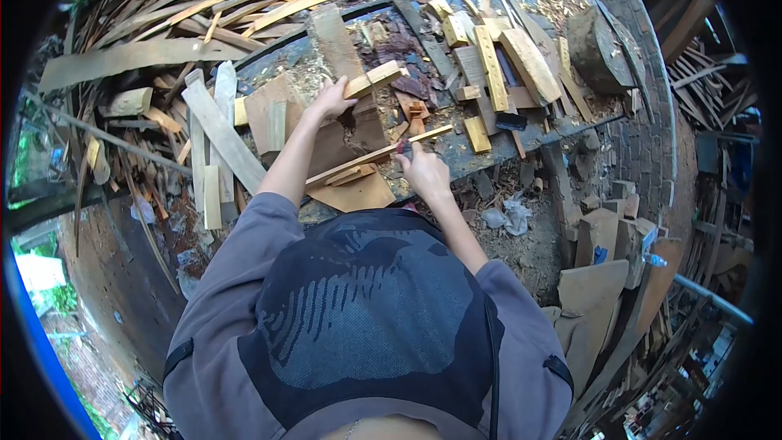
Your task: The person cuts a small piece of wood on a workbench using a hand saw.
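At the near side of the cluttered workbench, my left hand [330,101] is closed on the left end of a pale wooden block [375,80], which lies over a brown board [358,126]. My right hand [425,169] is closed around a small dark and red object [404,147], too small to name, beside a long thin wooden strip [379,155]. Under the strip's left part is a flat tan wood piece [358,192]. A small orange-brown wooden piece [417,118] stands just beyond my right hand.
Several wood blocks [491,68] and a log stump [601,49] occupy the bench's right part. Long scrap strips [163,53] are heaped at the back left. Boards [593,293] lean at the lower right, near a plastic bag [515,215] on the ground.
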A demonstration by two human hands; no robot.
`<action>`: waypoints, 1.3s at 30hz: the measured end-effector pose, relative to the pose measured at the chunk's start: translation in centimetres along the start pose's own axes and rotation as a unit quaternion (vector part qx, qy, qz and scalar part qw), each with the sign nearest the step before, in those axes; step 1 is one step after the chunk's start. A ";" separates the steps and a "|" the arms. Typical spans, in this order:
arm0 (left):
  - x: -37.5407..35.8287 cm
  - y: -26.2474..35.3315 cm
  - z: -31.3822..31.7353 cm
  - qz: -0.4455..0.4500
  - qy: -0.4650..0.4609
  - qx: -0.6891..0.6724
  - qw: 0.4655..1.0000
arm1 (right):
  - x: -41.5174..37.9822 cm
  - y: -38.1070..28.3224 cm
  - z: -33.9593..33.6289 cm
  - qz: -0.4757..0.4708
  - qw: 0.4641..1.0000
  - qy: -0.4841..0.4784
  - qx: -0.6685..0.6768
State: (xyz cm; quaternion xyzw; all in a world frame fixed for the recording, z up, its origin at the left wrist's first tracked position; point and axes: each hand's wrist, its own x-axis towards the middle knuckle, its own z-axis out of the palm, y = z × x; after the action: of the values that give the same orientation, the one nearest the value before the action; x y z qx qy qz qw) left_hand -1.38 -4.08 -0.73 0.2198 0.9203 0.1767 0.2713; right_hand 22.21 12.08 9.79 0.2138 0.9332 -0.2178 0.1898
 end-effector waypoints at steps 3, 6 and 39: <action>0.0 -0.5 0.1 0.004 -0.007 0.009 1.000 | 0.1 0.7 0.1 -0.008 1.000 0.021 -0.003; -0.1 0.5 -0.8 0.012 -0.038 0.027 0.999 | -0.9 0.8 -0.7 -0.005 1.000 -0.004 0.012; -0.8 0.6 -0.5 0.022 0.040 0.054 0.997 | 0.5 1.9 2.3 -0.034 0.997 0.066 0.018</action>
State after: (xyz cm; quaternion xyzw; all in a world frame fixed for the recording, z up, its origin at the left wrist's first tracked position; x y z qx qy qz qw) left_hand -0.90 -4.08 0.20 0.2473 0.9335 0.1408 0.2183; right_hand 23.32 12.62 7.03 0.1994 0.9463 -0.2263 0.1166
